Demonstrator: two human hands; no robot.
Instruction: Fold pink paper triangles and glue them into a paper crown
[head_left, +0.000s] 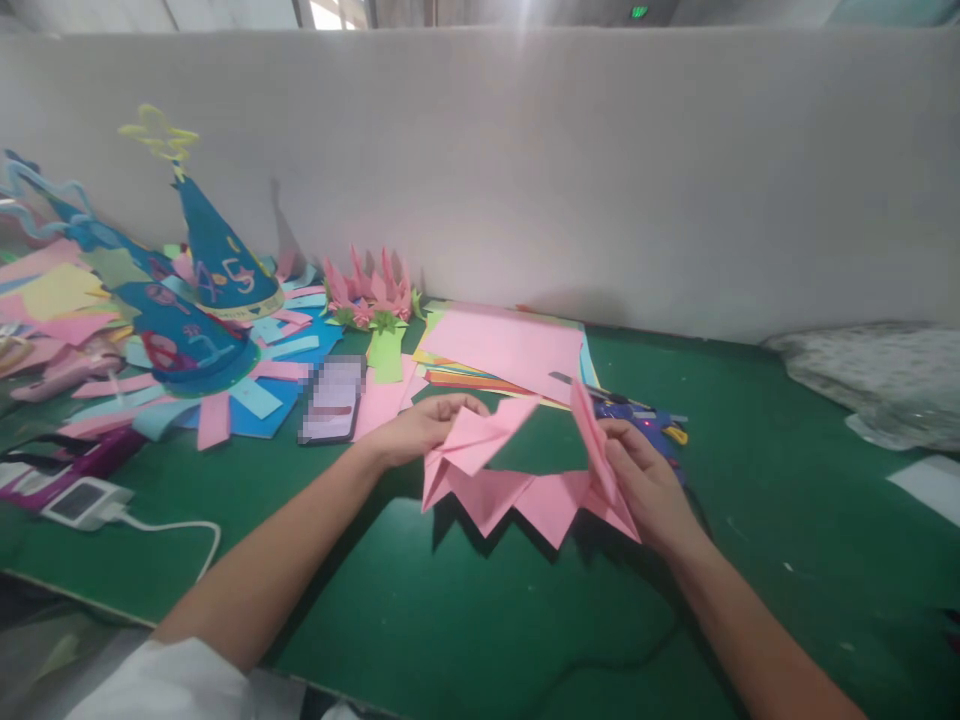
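Between my hands is a pink folded-paper crown [495, 495], a zigzag strip with its points hanging down, bent round into an unclosed loop. My left hand [424, 425] grips its left end, fingers curled behind the paper. At the other end, my right hand [645, 480] pinches the upright folded flap between thumb and fingers. Some fingertips of both hands are hidden by the paper. Just behind my right hand lies a blue tool [637, 415] with a yellow tip and a small red light, partly covered.
Coloured paper sheets [510, 345] are stacked behind the crown. A finished pink crown [373, 290], a phone [332, 398] and blue cone hats [221, 250] stand or lie leftward. A white power bank [86, 502] trails a cable. A clear plastic bag [892, 380] sits far right, before the grey partition [600, 180].
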